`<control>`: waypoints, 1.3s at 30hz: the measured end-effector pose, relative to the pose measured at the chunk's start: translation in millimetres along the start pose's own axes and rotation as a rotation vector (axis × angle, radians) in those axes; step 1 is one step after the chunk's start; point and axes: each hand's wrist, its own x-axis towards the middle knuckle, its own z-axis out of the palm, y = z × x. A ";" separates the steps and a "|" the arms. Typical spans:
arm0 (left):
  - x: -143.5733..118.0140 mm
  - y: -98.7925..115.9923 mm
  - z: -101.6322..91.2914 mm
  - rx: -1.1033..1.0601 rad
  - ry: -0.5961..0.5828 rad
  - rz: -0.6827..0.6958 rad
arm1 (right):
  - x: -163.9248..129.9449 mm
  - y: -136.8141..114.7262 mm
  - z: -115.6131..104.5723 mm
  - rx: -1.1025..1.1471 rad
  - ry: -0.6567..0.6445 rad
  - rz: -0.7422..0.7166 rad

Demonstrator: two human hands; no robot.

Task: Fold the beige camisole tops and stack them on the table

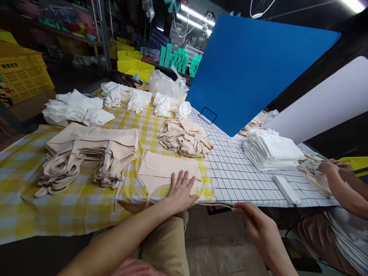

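The left hand [180,191] lies flat, fingers spread, pressing a beige garment [166,172] on the tabletop [86,207] near its front edge. The right hand [253,220] pinches the garment's strap [215,204], its grip closed on it (drawn taut off the edge). The fabric appears light, soft and stretchy; hold by strap or hem.
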 end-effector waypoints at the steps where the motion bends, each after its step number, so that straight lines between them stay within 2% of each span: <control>1: -0.2 4.8 -6.6 -0.083 -0.002 0.031 | 5.1 -2.8 0.7 0.018 -0.020 -0.026; 3: -0.5 17.6 -21.6 -0.332 -0.035 0.120 | 15.0 -10.5 2.9 0.052 -0.092 -0.056; 5: -0.4 32.0 -35.2 -0.645 -0.128 0.183 | 23.0 -18.6 5.9 0.074 -0.160 -0.047; 8: 1.2 47.4 -46.2 -0.987 -0.246 0.107 | 29.3 -26.6 10.1 0.103 -0.266 0.010; 10: 3.0 50.2 -47.0 -1.074 -0.255 0.013 | 30.1 -27.5 12.8 0.136 -0.351 0.024; 13: 5.1 46.5 -43.6 -1.152 -0.250 -0.089 | 29.8 -23.4 20.6 0.156 -0.425 -0.060; 15: 5.0 44.0 -41.0 -1.191 -0.237 -0.145 | 31.0 -18.1 30.9 0.069 -0.411 -0.175; 17: 3.4 43.8 -38.9 -1.202 -0.211 -0.207 | 33.7 -11.6 44.9 -0.093 -0.329 -0.310; 20: 0.3 43.6 -37.1 -1.130 -0.198 -0.255 | 38.6 -2.1 66.7 -0.309 -0.160 -0.450; 23: 1.4 30.7 -37.3 -0.876 -0.115 -0.137 | 42.0 2.7 80.5 -0.333 -0.066 -0.432; 26: 9.1 1.1 -39.6 -0.444 0.070 -0.055 | 44.9 2.0 87.0 -0.108 -0.078 -0.341; 27: 12.5 -10.0 -40.4 -0.307 0.091 -0.045 | 46.3 1.1 89.2 -0.004 -0.085 -0.305; 30: 22.2 -36.6 -41.1 -0.033 0.018 0.029 | 51.9 -1.7 100.6 0.265 -0.076 -0.141; 33: 29.0 -46.5 -37.7 0.136 -0.038 0.138 | 59.9 -3.8 117.9 0.499 -0.061 0.068; 35: 32.1 -47.4 -34.0 0.220 -0.038 0.202 | 66.0 -5.4 128.5 0.614 -0.070 0.148; 37: 34.6 -47.7 -30.4 0.251 -0.025 0.234 | 71.9 -7.3 135.7 0.629 -0.070 0.161; 39: 36.5 -49.4 -27.7 0.214 0.003 0.214 | 77.3 -9.4 139.9 0.551 -0.051 0.129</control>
